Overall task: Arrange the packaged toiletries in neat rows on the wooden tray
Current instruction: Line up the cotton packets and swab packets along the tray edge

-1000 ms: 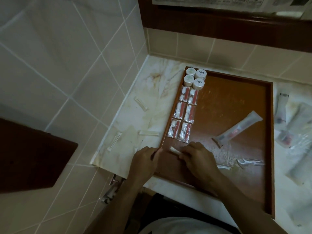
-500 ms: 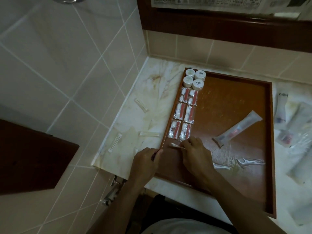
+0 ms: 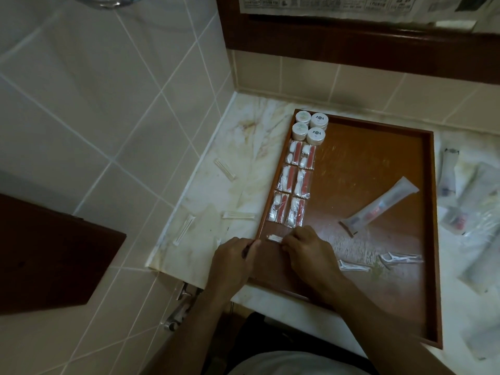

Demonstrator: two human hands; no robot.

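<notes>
Fingers (image 3: 286, 240) of the right hand (image 3: 308, 253) are curled onto a small white packet (image 3: 274, 237) lying on the wooden tray (image 3: 365, 163), just below the rowed sachets (image 3: 293, 185). The tray's left rim is gripped by the left hand (image 3: 232, 262). The tray is set on the marble counter (image 3: 243, 163).

A tiled bathroom: a marble counter (image 3: 251, 147) is meeting tiled walls (image 3: 108, 104), a framed mirror (image 3: 351, 36) hanging above the counter.

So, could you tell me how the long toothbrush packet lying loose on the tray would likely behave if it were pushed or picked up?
The toothbrush packet looks like thin clear film, so its ends probably crumple while the contents keep it fairly stiff. It lies flat and slanted on the wooden tray, so a push would likely slide and pivot it, not roll it. It is probably light.
</notes>
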